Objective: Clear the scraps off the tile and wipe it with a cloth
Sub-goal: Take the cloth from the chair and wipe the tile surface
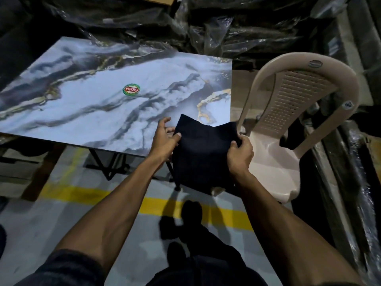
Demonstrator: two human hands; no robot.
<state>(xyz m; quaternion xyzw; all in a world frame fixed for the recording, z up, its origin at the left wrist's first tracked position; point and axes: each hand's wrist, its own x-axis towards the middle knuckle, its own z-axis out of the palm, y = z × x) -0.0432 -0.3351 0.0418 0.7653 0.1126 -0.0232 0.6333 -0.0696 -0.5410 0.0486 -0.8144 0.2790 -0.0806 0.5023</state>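
A large marble-patterned tile [86, 112] in white, grey and gold lies flat on a folding stand, with a round green and red sticker [131, 90] near its middle. I see no loose scraps on its surface. A dark navy cloth [203, 153] hangs folded over the tile's near right corner. My left hand [165, 139] pinches the cloth's left edge with thumb and fingers. My right hand [240, 154] grips its right edge.
A beige plastic chair [288, 112] stands right of the tile. Dark bundles wrapped in plastic film [226, 23] are piled behind and along the right. The grey floor carries a yellow line [82, 194]. The stand's black legs [111, 164] sit under the tile.
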